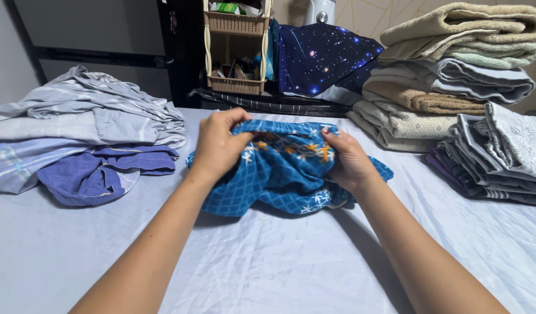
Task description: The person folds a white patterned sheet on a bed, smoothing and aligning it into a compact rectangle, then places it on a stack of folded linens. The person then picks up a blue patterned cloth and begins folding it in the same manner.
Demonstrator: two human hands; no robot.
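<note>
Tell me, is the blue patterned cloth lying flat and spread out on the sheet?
No, the blue patterned cloth is bunched up, gripped by the left hand and the right hand.

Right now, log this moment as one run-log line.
left hand: gripping blue patterned cloth | right hand: gripping same cloth | cloth: bunched on pale sheet | left: loose grey pile | right: folded stack

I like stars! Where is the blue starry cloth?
The blue cloth is mid-table in the head view, gripped by the left hand and right hand.
</note>
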